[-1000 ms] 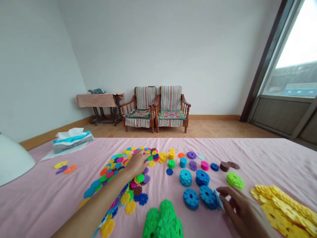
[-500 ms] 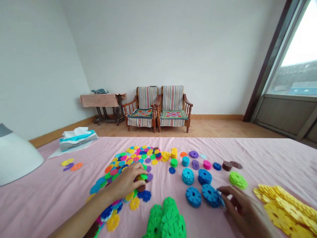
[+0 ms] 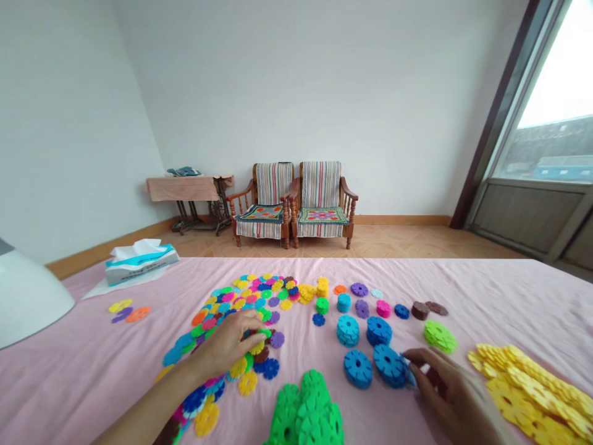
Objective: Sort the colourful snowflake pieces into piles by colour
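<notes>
My left hand point(image 3: 231, 342) is over the mixed pile of notched plastic discs point(image 3: 215, 323), thumb and fingers closed around a green disc point(image 3: 265, 334). Just beneath its fingertips lie a yellow disc and a brown disc point(image 3: 262, 354), with a purple disc point(image 3: 277, 339) to their right. At the right, my right hand point(image 3: 445, 383) pinches a blue disc point(image 3: 409, 374), seen nearly edge-on against a stack of blue discs point(image 3: 389, 366). My fingers partly cover it. Another blue stack point(image 3: 357, 368) stands just left of that one.
Green discs point(image 3: 308, 411) are heaped at the near edge, yellow ones point(image 3: 528, 383) at the right. Small sorted stacks, including lime green point(image 3: 440, 335) and pink point(image 3: 383, 308), stand mid-table. A tissue box point(image 3: 141, 262) and a white rounded object point(image 3: 30, 296) are at the left.
My left hand has lifted slightly with the green disc, uncovering more of the yellow and brown discs below. My right hand stays at the blue stack. The whole view has shifted a little.
</notes>
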A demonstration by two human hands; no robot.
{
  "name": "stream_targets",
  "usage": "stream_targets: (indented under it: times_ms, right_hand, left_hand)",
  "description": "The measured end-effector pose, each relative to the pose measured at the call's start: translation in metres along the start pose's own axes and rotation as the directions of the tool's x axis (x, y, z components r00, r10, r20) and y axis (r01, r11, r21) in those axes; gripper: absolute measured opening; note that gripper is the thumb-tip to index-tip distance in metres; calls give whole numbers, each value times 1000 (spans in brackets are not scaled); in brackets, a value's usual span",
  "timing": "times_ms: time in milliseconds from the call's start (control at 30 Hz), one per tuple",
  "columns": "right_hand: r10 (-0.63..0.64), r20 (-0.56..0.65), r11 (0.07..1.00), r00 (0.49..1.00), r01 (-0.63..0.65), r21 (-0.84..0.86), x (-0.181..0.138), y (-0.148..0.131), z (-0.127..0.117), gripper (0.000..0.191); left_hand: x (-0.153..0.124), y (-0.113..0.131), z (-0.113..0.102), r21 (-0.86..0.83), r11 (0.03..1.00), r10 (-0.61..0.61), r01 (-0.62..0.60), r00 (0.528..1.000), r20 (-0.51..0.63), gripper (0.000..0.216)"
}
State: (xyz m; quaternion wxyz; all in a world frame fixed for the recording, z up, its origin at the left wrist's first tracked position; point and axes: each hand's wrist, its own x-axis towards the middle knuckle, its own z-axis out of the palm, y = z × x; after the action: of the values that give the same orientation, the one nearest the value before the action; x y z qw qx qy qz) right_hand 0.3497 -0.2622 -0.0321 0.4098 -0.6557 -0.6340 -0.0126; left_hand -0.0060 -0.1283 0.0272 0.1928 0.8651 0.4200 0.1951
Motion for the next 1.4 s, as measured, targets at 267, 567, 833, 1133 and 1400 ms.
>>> stream_targets:
  times_ms: [267,567,833,1133,1400]
  right_hand:
    - [22,33,1000,999,-23,10,-1,5,-1,39]
    - [18,12,1000,1000,-18,20,-1,3,1,41]
    - [27,53,1000,998,-27,5,-2,6,4,36]
    - [64,33,996,997,-66,66,-2,6,0,36]
    - [118,42,992,992,-119,35,-1,4,-1,30]
  left_hand:
    - [4,-23,-8,-63,991,-131,121,971,-199,26]
    - [-5,-26,-11,-69,984,-177,166,957,-229,31]
    - [-63,-20,10,341,896,-322,283,945,62,67]
    - [-52,6,24,269,959,-156,94,963,221,59]
    - [-23,-19,1,173,982,-60,76,994,-96,30]
